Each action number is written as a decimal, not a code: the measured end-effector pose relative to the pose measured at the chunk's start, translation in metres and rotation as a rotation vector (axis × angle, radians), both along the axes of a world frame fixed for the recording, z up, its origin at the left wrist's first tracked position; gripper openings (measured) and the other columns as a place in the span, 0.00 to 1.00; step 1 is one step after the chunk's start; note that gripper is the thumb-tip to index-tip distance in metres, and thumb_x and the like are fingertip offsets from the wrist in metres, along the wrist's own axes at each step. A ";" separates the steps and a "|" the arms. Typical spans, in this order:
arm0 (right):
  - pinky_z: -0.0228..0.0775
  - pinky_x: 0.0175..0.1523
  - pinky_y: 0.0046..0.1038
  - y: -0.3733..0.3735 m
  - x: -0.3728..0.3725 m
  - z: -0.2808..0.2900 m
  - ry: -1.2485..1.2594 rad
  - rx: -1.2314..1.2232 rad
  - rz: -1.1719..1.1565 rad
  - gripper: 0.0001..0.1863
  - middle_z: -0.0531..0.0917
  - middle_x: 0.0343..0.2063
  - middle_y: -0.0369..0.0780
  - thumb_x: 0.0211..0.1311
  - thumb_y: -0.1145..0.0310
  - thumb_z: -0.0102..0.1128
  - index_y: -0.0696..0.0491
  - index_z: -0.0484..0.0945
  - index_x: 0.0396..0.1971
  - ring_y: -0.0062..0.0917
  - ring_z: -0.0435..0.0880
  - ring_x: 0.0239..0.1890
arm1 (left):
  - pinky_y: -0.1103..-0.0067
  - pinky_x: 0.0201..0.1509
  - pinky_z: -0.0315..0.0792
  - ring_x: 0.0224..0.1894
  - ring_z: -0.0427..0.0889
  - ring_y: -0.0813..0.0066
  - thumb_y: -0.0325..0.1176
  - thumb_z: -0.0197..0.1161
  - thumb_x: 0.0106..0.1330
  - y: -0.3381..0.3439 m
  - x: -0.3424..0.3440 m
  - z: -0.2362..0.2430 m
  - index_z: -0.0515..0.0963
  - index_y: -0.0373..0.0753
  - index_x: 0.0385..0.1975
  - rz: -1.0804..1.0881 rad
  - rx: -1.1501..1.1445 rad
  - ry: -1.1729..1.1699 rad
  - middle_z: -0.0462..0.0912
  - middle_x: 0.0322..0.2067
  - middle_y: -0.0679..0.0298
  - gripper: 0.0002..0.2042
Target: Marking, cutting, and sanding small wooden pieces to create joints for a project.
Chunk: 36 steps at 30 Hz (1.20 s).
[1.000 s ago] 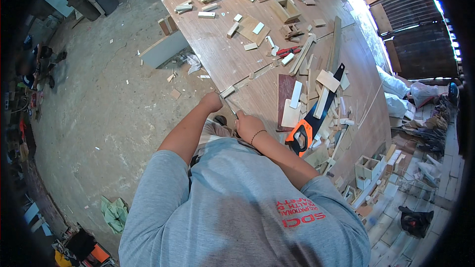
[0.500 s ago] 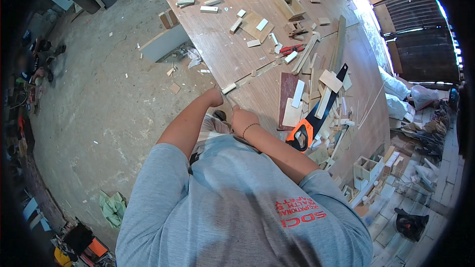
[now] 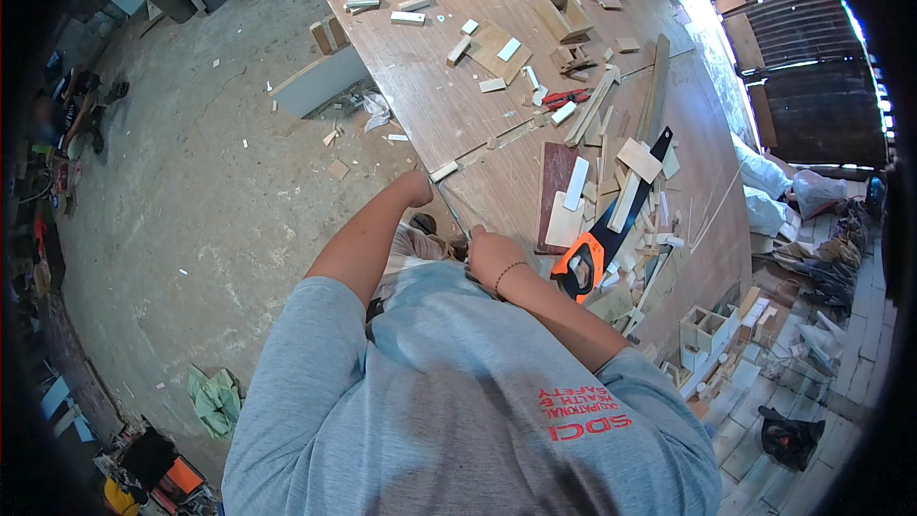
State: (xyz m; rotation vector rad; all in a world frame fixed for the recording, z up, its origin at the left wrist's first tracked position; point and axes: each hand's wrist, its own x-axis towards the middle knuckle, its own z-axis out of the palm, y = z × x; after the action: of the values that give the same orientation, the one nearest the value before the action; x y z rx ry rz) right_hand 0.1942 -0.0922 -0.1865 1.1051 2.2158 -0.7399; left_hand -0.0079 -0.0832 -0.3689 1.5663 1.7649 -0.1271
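Observation:
At the table's near left edge, my left hand is closed against the end of a small pale wood block; its fingertips are mostly hidden. My right hand is closed around the near end of a thin, straight metal tool, too slim here to tell whether it is a file or a narrow blade. The tool slants from my right hand up to the block beside my left hand. Right of my hands, a handsaw with an orange and black handle lies among wood scraps.
On the wooden table lie many offcuts, a dark red board, red-handled pliers and an open wooden box. A grey panel stands on the floor at left. Someone sits at far left. White sacks lie at right.
My right hand has pulled back toward my body and to the right, showing more of the thin tool's length. My left hand and the wood block stay in nearly the same place.

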 end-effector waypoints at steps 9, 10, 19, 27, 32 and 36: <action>0.72 0.47 0.43 0.035 -0.050 -0.072 0.132 0.030 -0.066 0.16 0.82 0.39 0.53 0.63 0.67 0.42 0.59 0.72 0.44 0.45 0.82 0.44 | 0.68 0.45 0.75 0.40 0.82 0.52 0.35 0.56 0.50 0.007 0.007 0.017 0.83 0.32 0.28 0.026 -0.085 0.025 0.82 0.35 0.45 0.13; 0.72 0.47 0.43 0.035 -0.051 -0.071 0.139 0.032 -0.063 0.16 0.82 0.39 0.53 0.63 0.67 0.42 0.59 0.72 0.44 0.45 0.82 0.44 | 0.68 0.45 0.75 0.40 0.82 0.52 0.35 0.56 0.50 0.005 0.007 0.013 0.83 0.33 0.28 0.023 -0.074 0.032 0.82 0.35 0.45 0.13; 0.70 0.38 0.47 0.028 -0.020 -0.063 0.465 0.101 -0.295 0.12 0.80 0.29 0.55 0.64 0.63 0.47 0.57 0.70 0.38 0.49 0.80 0.34 | 0.67 0.45 0.75 0.39 0.82 0.51 0.38 0.61 0.47 0.001 0.000 0.015 0.82 0.33 0.31 0.078 -0.075 -0.055 0.82 0.35 0.45 0.16; 0.70 0.42 0.40 0.044 0.052 -0.109 0.703 0.283 -0.636 0.12 0.79 0.32 0.53 0.61 0.68 0.53 0.56 0.70 0.42 0.49 0.79 0.38 | 0.68 0.40 0.75 0.36 0.82 0.56 0.41 0.69 0.43 -0.028 -0.008 0.047 0.75 0.32 0.46 0.451 0.076 -0.407 0.82 0.36 0.46 0.29; 0.69 0.46 0.39 0.046 0.060 -0.113 0.622 0.310 -0.708 0.18 0.78 0.37 0.53 0.57 0.69 0.54 0.56 0.70 0.48 0.47 0.78 0.41 | 0.81 0.26 0.65 0.22 0.69 0.79 0.33 0.61 0.52 -0.041 -0.015 0.090 0.69 0.37 0.46 0.695 -0.057 -0.864 0.69 0.24 0.67 0.20; 0.69 0.49 0.39 0.051 0.053 -0.114 0.607 0.372 -0.668 0.24 0.77 0.41 0.52 0.54 0.68 0.57 0.55 0.68 0.53 0.46 0.77 0.44 | 0.80 0.23 0.63 0.21 0.68 0.78 0.31 0.56 0.55 -0.051 -0.015 0.112 0.68 0.39 0.44 0.846 0.000 -1.161 0.69 0.26 0.68 0.16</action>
State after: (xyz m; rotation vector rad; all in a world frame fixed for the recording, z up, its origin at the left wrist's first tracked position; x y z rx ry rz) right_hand 0.2473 -0.0414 -0.3001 2.0907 2.5444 -1.0664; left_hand -0.0224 -0.1342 -0.2567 0.4961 1.2519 0.9808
